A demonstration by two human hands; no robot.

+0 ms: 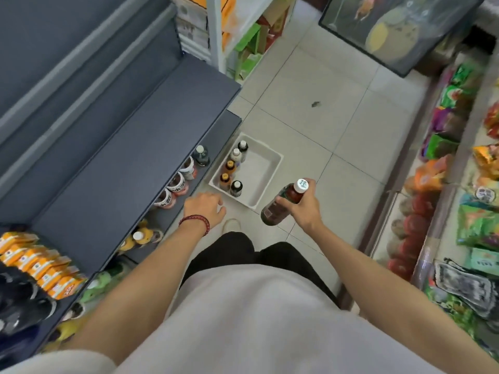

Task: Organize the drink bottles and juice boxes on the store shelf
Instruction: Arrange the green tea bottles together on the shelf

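My right hand (303, 205) grips a dark red drink bottle (280, 205) with a white cap by its neck, tilted, above the tiled floor. My left hand (206, 207), with a red bead bracelet on the wrist, hangs empty with loosely curled fingers beside the edge of the low grey shelf (129, 168). Several bottles (178, 182) stand in a row along that shelf's front edge. A white bin (266, 168) on the floor holds several more bottles (232, 171) along its left side. Orange juice boxes (40, 263) line a higher shelf at the left.
Snack bags (459, 163) fill the rack along the right side of the aisle. Green and orange cartons (251, 49) sit on a white shelf unit ahead. A black-framed case (399, 31) stands at the far end. My shoe (231, 225) is on the pale tiles near the bin.
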